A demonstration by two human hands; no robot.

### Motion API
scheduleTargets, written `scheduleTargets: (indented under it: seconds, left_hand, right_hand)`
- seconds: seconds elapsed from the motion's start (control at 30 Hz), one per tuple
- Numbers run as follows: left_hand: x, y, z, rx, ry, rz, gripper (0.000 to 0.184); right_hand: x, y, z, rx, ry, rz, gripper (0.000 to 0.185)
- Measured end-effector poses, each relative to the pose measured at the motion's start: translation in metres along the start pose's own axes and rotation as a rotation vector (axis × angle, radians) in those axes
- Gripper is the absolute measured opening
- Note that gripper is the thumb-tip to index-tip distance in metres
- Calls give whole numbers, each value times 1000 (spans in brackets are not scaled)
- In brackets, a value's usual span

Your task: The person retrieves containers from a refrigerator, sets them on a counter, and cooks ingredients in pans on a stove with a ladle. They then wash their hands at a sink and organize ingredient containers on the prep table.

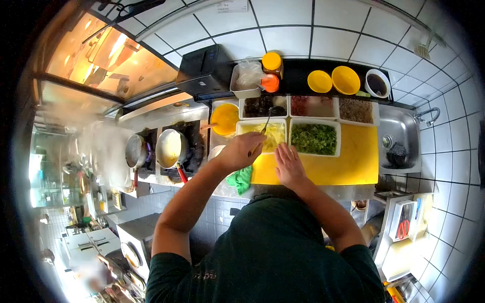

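Note:
My left hand (244,150) is closed around the handle of a spoon (269,120). The spoon's dark bowl end is over the container of dark food (255,107), near its right side; I cannot tell if it touches the food. Below the handle is a white container of pale yellow shreds (275,134). My right hand (289,165) holds nothing, its fingers stretched out at the front edge of that container. Just right of it stands a white container of chopped greens (313,139).
Two pans (171,148) sit on the stove at left, near rising steam. An orange-yellow bowl (225,120) and a green cloth (241,179) flank my left hand. A yellow cutting board (348,169) lies in front; a sink (404,126) is at right. Yellow bowls (346,80) line the shelf.

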State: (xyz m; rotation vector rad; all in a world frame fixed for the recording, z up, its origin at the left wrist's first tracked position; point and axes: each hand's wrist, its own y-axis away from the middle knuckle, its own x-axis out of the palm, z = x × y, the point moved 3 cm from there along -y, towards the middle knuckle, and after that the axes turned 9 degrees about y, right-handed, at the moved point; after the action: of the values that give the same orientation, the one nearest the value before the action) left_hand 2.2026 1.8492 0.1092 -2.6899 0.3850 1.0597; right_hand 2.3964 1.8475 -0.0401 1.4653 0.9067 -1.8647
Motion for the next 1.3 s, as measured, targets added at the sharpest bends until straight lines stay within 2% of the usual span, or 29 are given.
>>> scheduleTargets:
  seconds: [0.07,0.17,0.37,0.47,0.6,0.7,0.83,0.93,1.03,1.13,1.3]
  left_hand:
    - [-5,-9,0,-1,121,-144,21]
    - [-19,-13,5,-41,131,-78,24]
    - [-47,-6,4,43,-31,145,25]
    - [-58,-1,9,60,17,132,25]
    - [-71,4,19,-7,136,4,24]
    - [-77,9,30,-258,287,-89,22]
    - [-80,17,53,-473,700,-249,26]
    - [-75,18,61,-520,1036,-544,28]
    - [-70,21,75,-533,1147,-661,29]
    - [-64,30,76,-477,1231,-882,28]
    - [-57,46,73,-416,1298,-985,22]
  right_hand:
    - [-1,-2,2,4,5,3,68]
    - [-4,0,1,5,6,11,69]
    - [-11,0,3,9,-9,53,69]
    - [-11,1,4,8,2,56,70]
    - [-9,2,5,17,24,44,72]
    - [-11,1,6,16,50,65,74]
    - [-9,-1,8,19,68,75,76]
    - [-10,-2,8,19,79,84,76]
    - [-8,-2,8,14,63,103,73]
    - [-14,-3,5,8,57,47,74]
    - [-33,-33,-42,250,66,-39,64]
